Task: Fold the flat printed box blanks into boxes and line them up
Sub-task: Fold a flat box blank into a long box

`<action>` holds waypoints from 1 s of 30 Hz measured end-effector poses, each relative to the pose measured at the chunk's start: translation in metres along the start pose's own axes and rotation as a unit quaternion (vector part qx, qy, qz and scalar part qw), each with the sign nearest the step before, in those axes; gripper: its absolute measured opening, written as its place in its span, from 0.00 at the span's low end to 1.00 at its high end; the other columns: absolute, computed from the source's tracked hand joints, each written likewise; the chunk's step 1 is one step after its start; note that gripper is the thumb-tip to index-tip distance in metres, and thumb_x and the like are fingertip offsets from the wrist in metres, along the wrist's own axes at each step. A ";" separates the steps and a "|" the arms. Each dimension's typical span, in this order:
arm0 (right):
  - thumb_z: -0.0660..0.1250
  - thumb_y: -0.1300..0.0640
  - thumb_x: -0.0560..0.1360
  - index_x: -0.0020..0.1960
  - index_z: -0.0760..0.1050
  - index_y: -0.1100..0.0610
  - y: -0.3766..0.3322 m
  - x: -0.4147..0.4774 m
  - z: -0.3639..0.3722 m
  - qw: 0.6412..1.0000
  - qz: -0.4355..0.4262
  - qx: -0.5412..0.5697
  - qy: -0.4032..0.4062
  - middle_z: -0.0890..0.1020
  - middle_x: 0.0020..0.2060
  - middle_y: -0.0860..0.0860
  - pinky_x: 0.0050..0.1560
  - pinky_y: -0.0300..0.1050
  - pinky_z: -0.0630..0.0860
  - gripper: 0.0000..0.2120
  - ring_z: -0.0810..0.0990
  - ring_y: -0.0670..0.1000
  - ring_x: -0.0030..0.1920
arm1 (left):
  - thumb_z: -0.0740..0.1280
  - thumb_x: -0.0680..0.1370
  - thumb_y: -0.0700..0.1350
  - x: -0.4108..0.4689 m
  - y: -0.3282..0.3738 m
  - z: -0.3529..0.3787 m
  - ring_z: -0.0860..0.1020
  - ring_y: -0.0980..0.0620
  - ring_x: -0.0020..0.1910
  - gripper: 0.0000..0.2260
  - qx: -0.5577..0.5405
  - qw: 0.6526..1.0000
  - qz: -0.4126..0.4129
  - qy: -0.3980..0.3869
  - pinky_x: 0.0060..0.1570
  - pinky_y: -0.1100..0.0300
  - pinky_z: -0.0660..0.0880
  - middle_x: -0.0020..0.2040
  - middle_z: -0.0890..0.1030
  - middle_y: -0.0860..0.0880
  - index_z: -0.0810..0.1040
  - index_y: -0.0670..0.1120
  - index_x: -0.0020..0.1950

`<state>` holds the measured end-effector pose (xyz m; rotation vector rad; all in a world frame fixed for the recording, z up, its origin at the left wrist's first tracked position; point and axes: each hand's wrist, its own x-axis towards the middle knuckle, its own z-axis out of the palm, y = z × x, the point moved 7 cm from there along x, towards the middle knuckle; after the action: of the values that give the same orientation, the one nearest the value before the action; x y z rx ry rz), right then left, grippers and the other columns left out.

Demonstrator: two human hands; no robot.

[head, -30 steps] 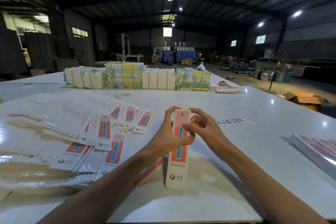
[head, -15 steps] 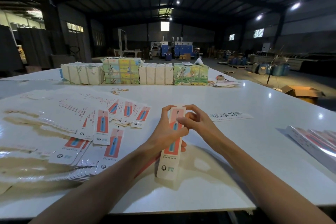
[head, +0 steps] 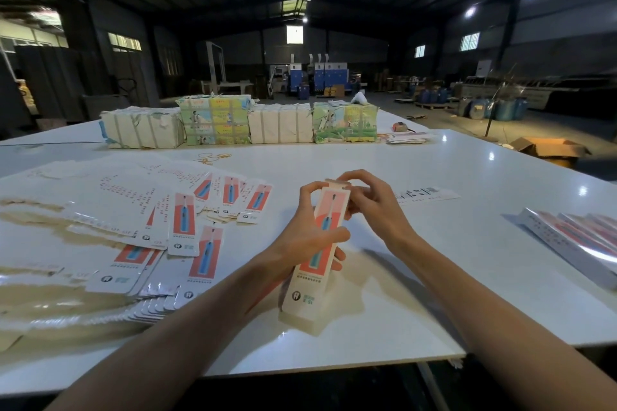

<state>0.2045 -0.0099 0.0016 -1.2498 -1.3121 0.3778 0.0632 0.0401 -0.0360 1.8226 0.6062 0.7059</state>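
Two hands on one box, right in the middle of the glossy white desk [head: 434, 260]. The box [head: 305, 290] is a long, slim cardboard carton, squared up into a tube, white with a coral-red panel and a blue toothbrush printed down its face. It stands tilted, top end leaning away, low end down by the desk's near edge; whether that end touches the surface is hard to tell. The left hand [head: 300, 240] is wrapped round the carton's middle, thumb across the printed front, fingers curled behind, forefinger reaching up along the side. The right hand [head: 374, 210] is curled in at the top end, fingertips pinching at the plain buff tab [head: 337, 182] that sticks up there.

Off to the left, a loose fan of flat blanks [head: 180, 227] sprawls over the desk, thin, shiny card with rounded corners, overlapping one another, some showing the red panel and some the white back with rows of small red print. At the right edge, finished boxes [head: 574, 237] lie side by side in a neat row, long edges touching. Beyond the right hand lies a single flat white strip [head: 424, 193] with dark print. Along the far side sit four strapped bundles [head: 213, 120], blocky paper-wrapped stacks, two plain cream, two printed green and yellow. Just in front of them, a few thin rubber bands [head: 212, 157]. Down on the floor to the right, an open brown cardboard carton [head: 547, 148].
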 end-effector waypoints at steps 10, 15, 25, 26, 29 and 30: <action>0.66 0.55 0.85 0.55 0.82 0.62 -0.001 -0.003 0.005 0.995 0.066 0.077 0.002 0.87 0.47 0.58 0.48 0.50 0.86 0.11 0.89 0.56 0.50 | 0.79 0.71 0.49 0.006 -0.007 -0.010 0.87 0.57 0.44 0.41 0.051 0.998 0.025 0.014 0.32 0.61 0.82 0.58 0.77 0.55 0.54 0.81 0.62; 0.71 0.56 0.82 0.55 0.83 0.62 0.005 -0.002 -0.004 0.989 0.107 0.105 0.011 0.88 0.45 0.58 0.45 0.48 0.86 0.09 0.89 0.59 0.48 | 0.79 0.71 0.45 0.008 -0.008 -0.007 0.88 0.47 0.42 0.43 0.039 0.999 0.026 -0.010 0.34 0.56 0.84 0.59 0.77 0.52 0.54 0.75 0.68; 0.70 0.64 0.81 0.53 0.86 0.63 0.007 -0.001 -0.006 0.984 0.133 0.115 -0.014 0.89 0.45 0.59 0.43 0.46 0.85 0.06 0.89 0.55 0.46 | 0.79 0.72 0.42 0.003 -0.002 -0.004 0.88 0.44 0.41 0.44 0.043 0.998 0.024 -0.027 0.34 0.54 0.84 0.59 0.77 0.48 0.56 0.78 0.68; 0.70 0.64 0.81 0.52 0.86 0.63 0.008 -0.001 -0.007 0.985 0.137 0.107 -0.018 0.88 0.45 0.59 0.44 0.47 0.85 0.06 0.89 0.56 0.45 | 0.78 0.73 0.43 0.002 -0.002 -0.003 0.88 0.44 0.41 0.42 0.047 0.998 0.024 -0.031 0.34 0.54 0.84 0.59 0.78 0.48 0.57 0.77 0.69; 0.69 0.66 0.80 0.51 0.86 0.63 0.010 -0.001 -0.008 0.984 0.149 0.089 -0.028 0.88 0.44 0.60 0.43 0.48 0.86 0.07 0.89 0.58 0.45 | 0.77 0.74 0.44 0.000 -0.005 0.001 0.88 0.45 0.42 0.39 0.051 0.998 0.013 -0.036 0.34 0.55 0.84 0.59 0.78 0.48 0.59 0.74 0.69; 0.69 0.66 0.80 0.51 0.86 0.63 0.011 -0.001 -0.009 0.984 0.151 0.088 -0.030 0.88 0.44 0.60 0.42 0.47 0.86 0.07 0.89 0.58 0.45 | 0.77 0.74 0.44 0.001 -0.006 0.001 0.88 0.45 0.41 0.38 0.053 0.998 0.010 -0.036 0.34 0.55 0.84 0.59 0.78 0.48 0.59 0.72 0.70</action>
<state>0.2161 -0.0109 -0.0062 -1.2976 -1.1118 0.7358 0.0642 0.0416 -0.0416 1.9457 0.5890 0.6281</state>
